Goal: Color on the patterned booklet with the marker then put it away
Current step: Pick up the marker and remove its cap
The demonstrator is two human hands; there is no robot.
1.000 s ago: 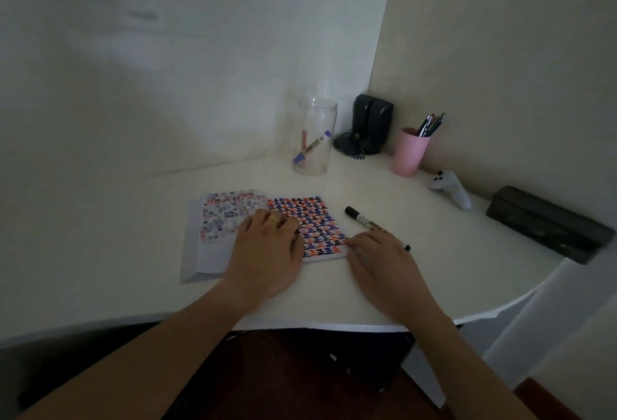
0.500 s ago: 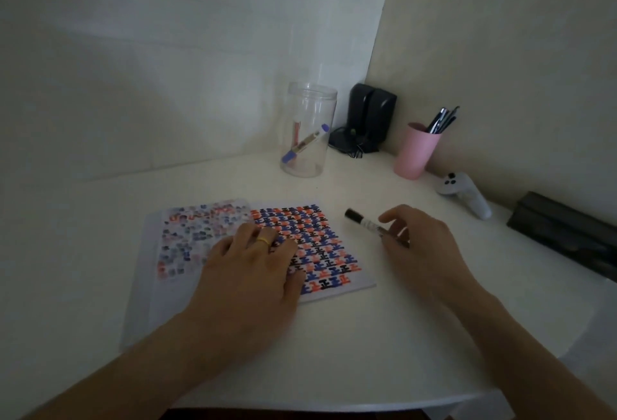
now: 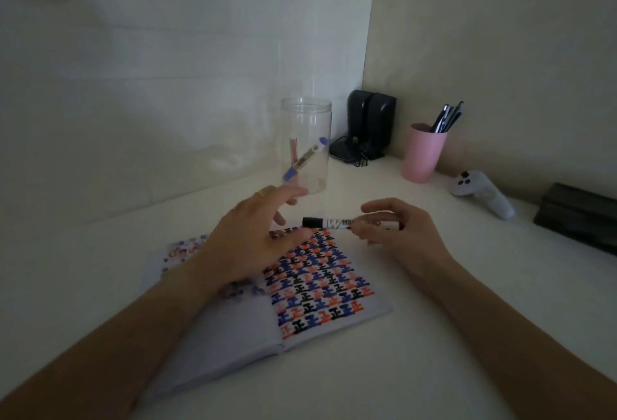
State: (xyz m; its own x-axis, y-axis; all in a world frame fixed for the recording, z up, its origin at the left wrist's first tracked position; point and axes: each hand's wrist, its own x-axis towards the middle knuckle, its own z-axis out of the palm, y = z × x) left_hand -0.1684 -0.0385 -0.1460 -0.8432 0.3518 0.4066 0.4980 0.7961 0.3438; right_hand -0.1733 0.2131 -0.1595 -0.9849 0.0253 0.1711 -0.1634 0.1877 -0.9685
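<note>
Marker [image 3: 350, 223] sits capped in the right hand [image 3: 397, 236], pinched level above the open booklet [image 3: 320, 286] on the worktop [image 3: 434, 352]. Left hand [image 3: 253, 239] hovers spread, reaching for the cap; uncapping likely comes next, before coloring.

Along the back of the white desk [image 3: 434, 336] we see a clear jar [image 3: 306, 145] holding a blue-capped pen [image 3: 305, 158], black speakers [image 3: 370, 119] in the corner, and a pink cup [image 3: 422, 155] of dark pens [image 3: 447, 117]. Further right lie a white controller [image 3: 480, 193] and a black box [image 3: 581, 215].
</note>
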